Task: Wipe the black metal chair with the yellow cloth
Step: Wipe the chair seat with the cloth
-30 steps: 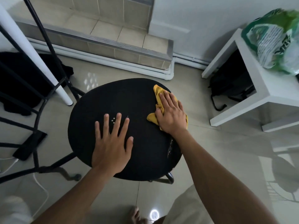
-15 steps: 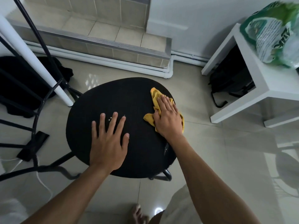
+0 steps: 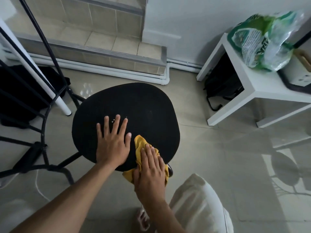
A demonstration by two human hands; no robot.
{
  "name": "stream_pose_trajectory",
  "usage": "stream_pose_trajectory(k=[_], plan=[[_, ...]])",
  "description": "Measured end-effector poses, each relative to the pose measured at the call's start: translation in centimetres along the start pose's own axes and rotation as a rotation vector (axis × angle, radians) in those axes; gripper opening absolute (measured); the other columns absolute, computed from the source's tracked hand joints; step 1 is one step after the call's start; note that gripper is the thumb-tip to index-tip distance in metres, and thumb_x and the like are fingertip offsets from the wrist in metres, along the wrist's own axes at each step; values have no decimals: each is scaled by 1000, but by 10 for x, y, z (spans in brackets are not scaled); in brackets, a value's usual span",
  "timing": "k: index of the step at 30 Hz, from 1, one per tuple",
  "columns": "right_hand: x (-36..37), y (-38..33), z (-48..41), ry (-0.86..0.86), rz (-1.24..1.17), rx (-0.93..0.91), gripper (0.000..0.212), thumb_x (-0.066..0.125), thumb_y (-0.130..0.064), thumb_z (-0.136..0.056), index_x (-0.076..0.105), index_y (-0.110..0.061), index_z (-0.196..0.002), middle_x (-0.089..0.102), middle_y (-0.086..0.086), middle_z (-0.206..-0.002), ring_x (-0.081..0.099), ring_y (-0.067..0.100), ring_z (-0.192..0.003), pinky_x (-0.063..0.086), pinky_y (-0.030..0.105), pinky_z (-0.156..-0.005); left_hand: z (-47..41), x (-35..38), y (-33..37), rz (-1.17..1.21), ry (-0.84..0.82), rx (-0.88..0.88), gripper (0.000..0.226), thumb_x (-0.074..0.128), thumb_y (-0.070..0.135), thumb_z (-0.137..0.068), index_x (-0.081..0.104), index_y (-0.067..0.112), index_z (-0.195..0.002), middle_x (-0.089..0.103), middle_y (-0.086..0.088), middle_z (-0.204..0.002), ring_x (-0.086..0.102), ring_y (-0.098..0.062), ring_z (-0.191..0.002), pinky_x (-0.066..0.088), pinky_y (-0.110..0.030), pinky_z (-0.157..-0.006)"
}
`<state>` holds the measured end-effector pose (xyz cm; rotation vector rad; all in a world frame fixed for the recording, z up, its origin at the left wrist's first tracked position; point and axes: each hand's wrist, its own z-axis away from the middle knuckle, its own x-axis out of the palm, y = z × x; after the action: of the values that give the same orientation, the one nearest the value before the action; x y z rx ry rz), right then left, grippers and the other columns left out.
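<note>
As seen from above, looking down past both forearms, the contents are listed here.

- Black metal chair (image 3: pixel 134 105): rounded matte seat with a dark tubular leg showing under its near rim. It stands on the pale glossy floor (image 3: pixel 210 165).
- Left hand (image 3: pixel 111 147): palm down on the near-left part of the seat, fingers straight and spread wide, holding nothing. A few small pale specks (image 3: pixel 113 121) lie on the seat by its fingertips.
- Right hand (image 3: pixel 151 172): flat, fingers straight and close together, pressing down on the cloth.
- Yellow cloth (image 3: pixel 140 145): bunched at the seat's near edge, just right of the left thumb. One end lies on the seat; the other hangs past the rim under the right hand.
- White surface (image 3: pixel 262 88): to the right, well apart from the chair, carrying a green plastic bag (image 3: pixel 262 41). A black bag (image 3: pixel 222 88) sits beneath it.
- Black rack (image 3: pixel 48 101): at the left, with a white pole (image 3: pixel 33 71) beside it.
</note>
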<state>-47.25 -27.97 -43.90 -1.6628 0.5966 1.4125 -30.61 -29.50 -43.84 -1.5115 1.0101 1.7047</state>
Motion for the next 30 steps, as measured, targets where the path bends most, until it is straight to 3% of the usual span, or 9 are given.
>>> stream_pose_trajectory(k=[3,7,11,14,18,30], plan=[[-5,11,-3,-10,33,-87,53,36,-38,-100,45,-15,-147,38,3,-156,29,19,-147,24,39,-122,-2,-4,-8,-9,-16,51,61,18,52,-96,27,26,-151,23,-4,-159,14,-35,-147,14,-57,-117],[-15,38,-32,-21,19,-64,59,26,-39,-99,37,-14,-151,30,4,-160,18,18,-150,13,38,-124,1,-7,-35,-74,-36,202,64,11,56,-96,24,26,-151,23,-2,-159,15,-31,-147,18,-52,-116],[-20,52,-69,-51,68,-6,68,10,-44,-95,23,-16,-156,17,1,-164,8,16,-152,2,37,-125,3,-5,-40,-101,-53,191,62,12,56,-96,13,31,-153,9,4,-162,2,-32,-149,2,-64,-113],[-23,59,-100,-91,99,36,63,16,-44,-101,10,-19,-158,5,-1,-166,-2,15,-153,-3,38,-124,4,-6,-37,-116,-60,183,62,16,56,-95,15,32,-152,11,1,-162,2,-42,-146,2,-71,-110],[-25,61,-151,-132,111,79,67,16,-54,-101,-1,-23,-158,-7,-2,-166,-10,16,-152,-6,43,-124,3,-6,-38,-132,-32,178,61,20,56,-96,18,32,-152,15,-9,-161,6,-42,-146,9,-70,-110],[-15,43,-279,-103,148,-46,61,15,-43,-103,6,-18,-158,2,1,-167,-4,18,-153,-5,47,-123,0,-4,-38,-130,-32,167,63,26,55,-95,21,30,-152,14,-7,-161,4,-38,-147,10,-68,-111]])
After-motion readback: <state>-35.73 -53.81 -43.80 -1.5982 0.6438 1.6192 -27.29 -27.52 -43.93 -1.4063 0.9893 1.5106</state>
